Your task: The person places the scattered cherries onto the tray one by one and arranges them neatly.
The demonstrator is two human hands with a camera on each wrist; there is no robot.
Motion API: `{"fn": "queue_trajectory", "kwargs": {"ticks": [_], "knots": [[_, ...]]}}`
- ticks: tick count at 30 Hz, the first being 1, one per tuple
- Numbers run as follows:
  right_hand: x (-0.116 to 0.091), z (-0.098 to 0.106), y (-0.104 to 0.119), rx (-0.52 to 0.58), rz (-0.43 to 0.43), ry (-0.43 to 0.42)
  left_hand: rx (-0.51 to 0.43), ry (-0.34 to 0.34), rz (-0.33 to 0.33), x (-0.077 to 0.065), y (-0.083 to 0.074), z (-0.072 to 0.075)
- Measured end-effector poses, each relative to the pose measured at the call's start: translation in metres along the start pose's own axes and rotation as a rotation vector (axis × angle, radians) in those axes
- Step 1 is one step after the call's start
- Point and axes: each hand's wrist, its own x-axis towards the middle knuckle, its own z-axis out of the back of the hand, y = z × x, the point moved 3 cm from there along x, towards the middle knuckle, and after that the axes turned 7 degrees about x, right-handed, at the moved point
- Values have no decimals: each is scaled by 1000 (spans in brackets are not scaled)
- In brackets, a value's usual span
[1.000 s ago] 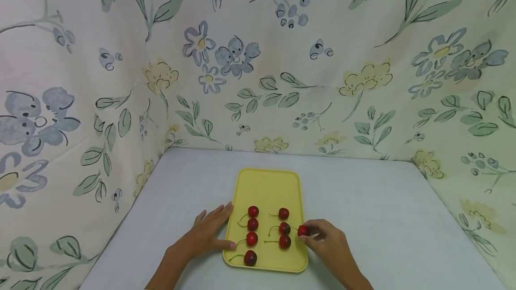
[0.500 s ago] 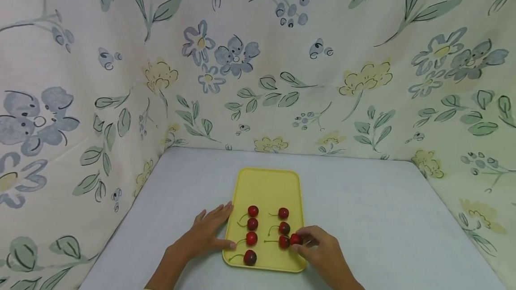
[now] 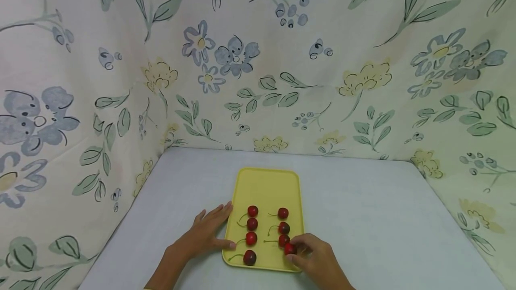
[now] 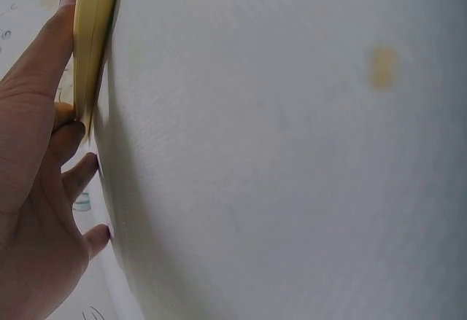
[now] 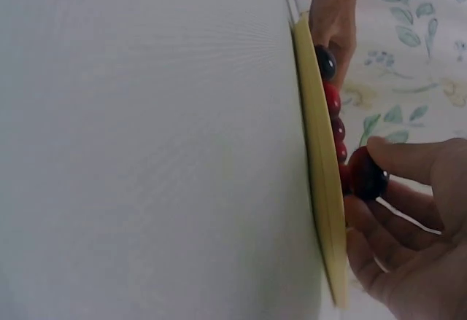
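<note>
A yellow tray (image 3: 266,187) lies on the table with several dark red cherries in two columns. My right hand (image 3: 316,256) pinches a cherry (image 3: 290,249) between thumb and fingers, just below the lowest cherry (image 3: 284,240) of the right column. In the right wrist view that held cherry (image 5: 368,174) is at the fingertips, over the tray's edge. My left hand (image 3: 205,232) rests at the tray's left edge, its fingers spread and its thumb over the rim. The left wrist view has this hand (image 4: 44,152) against the tray's side (image 4: 95,36).
The left column of cherries (image 3: 252,224) has stems pointing left. A white cloth covers the table (image 3: 363,209) around the tray. Floral fabric (image 3: 258,57) hangs behind and at both sides.
My right hand has carried the cherry left and toward me, from over the tray's right edge to below the right column. The left hand stays in place.
</note>
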Motion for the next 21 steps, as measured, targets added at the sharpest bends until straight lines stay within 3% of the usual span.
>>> {"fn": "queue_trajectory", "kwargs": {"ticks": [12,21], "knots": [[-1,-4,-5,-94,-161,190,10,4,-1,1,0,0],[-1,-5,-6,-110,-189,235,11,8,14,1,2,-2]]}}
